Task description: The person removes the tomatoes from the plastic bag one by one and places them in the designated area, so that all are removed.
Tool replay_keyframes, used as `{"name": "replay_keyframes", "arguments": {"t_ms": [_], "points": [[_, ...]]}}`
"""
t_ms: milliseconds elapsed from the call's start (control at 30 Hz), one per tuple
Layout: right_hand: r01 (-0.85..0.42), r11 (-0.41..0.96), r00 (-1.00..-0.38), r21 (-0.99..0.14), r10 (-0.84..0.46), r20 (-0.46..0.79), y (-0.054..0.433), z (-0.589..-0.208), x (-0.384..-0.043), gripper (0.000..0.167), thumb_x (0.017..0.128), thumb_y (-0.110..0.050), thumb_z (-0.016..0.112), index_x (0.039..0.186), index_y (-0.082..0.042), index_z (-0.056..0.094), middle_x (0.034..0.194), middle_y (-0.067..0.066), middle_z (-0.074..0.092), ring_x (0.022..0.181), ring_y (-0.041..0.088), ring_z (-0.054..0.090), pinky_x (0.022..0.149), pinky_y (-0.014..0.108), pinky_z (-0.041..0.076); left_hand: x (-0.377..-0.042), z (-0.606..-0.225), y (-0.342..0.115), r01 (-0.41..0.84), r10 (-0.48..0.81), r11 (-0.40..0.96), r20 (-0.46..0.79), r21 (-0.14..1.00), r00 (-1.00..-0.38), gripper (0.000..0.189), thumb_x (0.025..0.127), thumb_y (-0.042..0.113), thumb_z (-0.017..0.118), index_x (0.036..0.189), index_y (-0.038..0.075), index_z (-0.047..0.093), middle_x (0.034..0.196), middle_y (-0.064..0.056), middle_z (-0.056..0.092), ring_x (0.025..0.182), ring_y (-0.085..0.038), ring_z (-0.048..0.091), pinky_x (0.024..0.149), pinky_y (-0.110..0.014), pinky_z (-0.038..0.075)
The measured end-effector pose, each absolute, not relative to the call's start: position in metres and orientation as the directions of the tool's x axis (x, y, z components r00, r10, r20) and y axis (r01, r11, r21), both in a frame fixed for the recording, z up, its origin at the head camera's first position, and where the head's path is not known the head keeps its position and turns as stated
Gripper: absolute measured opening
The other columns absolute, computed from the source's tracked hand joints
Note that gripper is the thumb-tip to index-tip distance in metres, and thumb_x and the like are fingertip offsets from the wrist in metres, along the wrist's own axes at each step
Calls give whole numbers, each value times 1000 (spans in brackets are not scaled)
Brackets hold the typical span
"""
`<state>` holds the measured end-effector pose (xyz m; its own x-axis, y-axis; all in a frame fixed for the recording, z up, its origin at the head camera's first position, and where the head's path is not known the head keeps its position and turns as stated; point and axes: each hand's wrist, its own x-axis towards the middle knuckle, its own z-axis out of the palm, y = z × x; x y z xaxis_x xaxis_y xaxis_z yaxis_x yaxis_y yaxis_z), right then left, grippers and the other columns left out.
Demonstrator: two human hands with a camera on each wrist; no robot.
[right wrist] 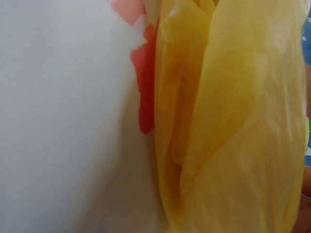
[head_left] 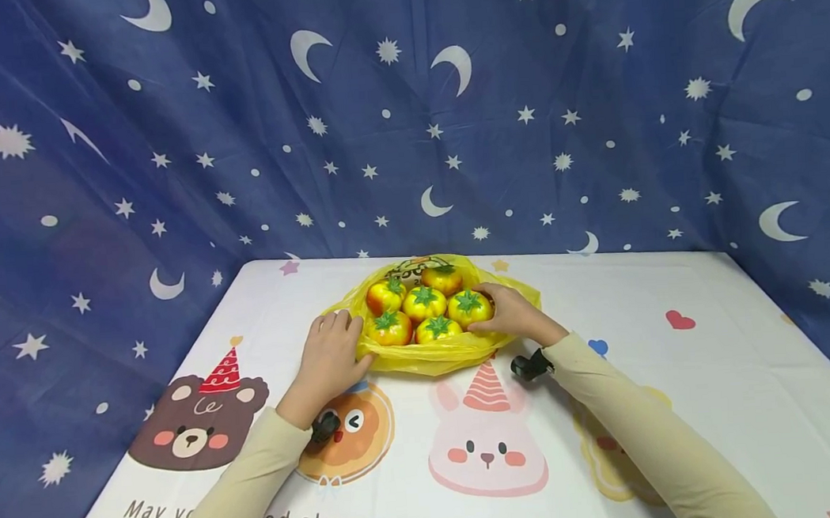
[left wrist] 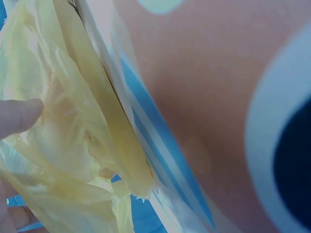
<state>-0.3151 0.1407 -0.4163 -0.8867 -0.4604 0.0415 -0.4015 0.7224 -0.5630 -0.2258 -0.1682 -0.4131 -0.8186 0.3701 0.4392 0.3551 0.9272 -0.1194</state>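
Observation:
A yellow plastic bag (head_left: 428, 361) lies spread on the table with its mouth up. Several yellow-orange toy tomatoes (head_left: 425, 302) with green leafy tops sit inside it. My left hand (head_left: 329, 351) holds the bag's left rim, fingers bent over the edge; in the left wrist view the thumb (left wrist: 22, 116) presses the thin plastic. At the right side, my right hand (head_left: 514, 312) reaches over the rim and grips the rightmost tomato (head_left: 470, 307) between thumb and fingers. The right wrist view is mostly filled by the bag's crumpled side (right wrist: 233, 126), which hides most of that hand.
A white tablecloth (head_left: 715, 383) with printed cartoon animals and lettering covers the table. Behind and to the left hangs a dark blue curtain (head_left: 382, 190) with moons and stars. A small black wrist camera (head_left: 532, 364) sits by the right cuff, another (head_left: 324, 427) by the left.

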Motion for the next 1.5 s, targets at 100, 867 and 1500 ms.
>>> {"name": "replay_keyframes", "arguments": {"t_ms": [100, 867, 1500], "points": [[-403, 720, -887, -564, -460, 45, 141, -417, -316, 71, 75, -30, 76, 131, 2, 48, 127, 19, 56, 114, 32, 55, 100, 45, 44, -226, -414, -168, 358, 371, 927, 423, -115, -826, 46, 72, 36, 71, 101, 2, 56, 89, -11, 50, 89, -31, 51, 88, -47, 42], [-404, 731, -893, -551, -446, 63, 145, -411, -318, 73, 74, -29, 78, 132, 2, 48, 128, 22, 56, 115, 35, 55, 100, 46, 44, -231, -414, -170, 387, 399, 914, 433, -120, -808, 48, 74, 36, 70, 106, 3, 54, 92, -12, 50, 90, -32, 51, 87, -46, 42], [-399, 691, -898, -603, -427, 105, 149, -416, -315, 73, 73, -28, 78, 133, 1, 48, 129, 22, 55, 113, 34, 57, 97, 45, 46, -225, -420, -172, 393, 415, 909, 412, -141, -811, 48, 74, 37, 69, 105, 4, 54, 100, -15, 54, 99, -33, 52, 95, -47, 40]]}}
